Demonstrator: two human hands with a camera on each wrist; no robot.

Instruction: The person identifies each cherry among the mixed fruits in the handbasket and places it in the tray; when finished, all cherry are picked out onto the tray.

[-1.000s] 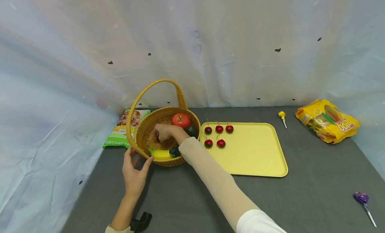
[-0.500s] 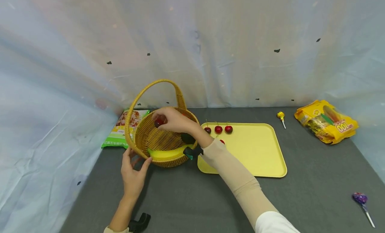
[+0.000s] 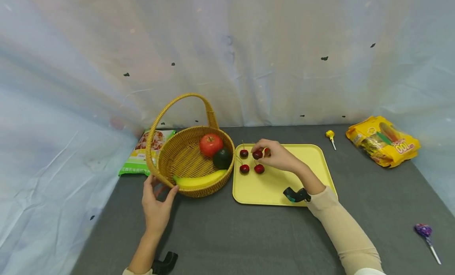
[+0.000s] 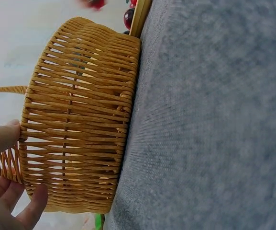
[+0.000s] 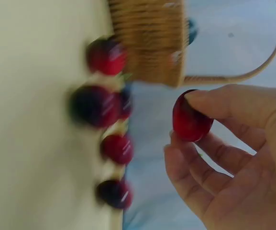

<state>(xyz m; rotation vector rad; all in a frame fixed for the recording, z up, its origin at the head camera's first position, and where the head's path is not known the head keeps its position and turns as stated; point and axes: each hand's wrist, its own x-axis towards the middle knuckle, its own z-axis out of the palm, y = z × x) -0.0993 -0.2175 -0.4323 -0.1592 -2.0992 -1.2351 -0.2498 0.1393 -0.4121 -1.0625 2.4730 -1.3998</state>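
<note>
My left hand grips the yellow wicker basket at its near left, where the handle meets the rim. In the left wrist view its thumb and fingers lie around that rim. Inside the basket are a red apple, a dark green avocado and a banana. Over the yellow tray, my right hand pinches a cherry between thumb and fingertips, apart from the tray surface. Several cherries sit on the tray's left part, some partly behind the right hand.
A green and white snack bag lies behind the basket's left side. Right of the tray are a yellow lollipop and a yellow snack package. A purple lollipop lies at the near right. A plastic curtain hangs behind the grey table.
My right hand has come up out of the basket with a cherry and moved right, over the tray. The left hand keeps its grip on the basket, which has hardly moved.
</note>
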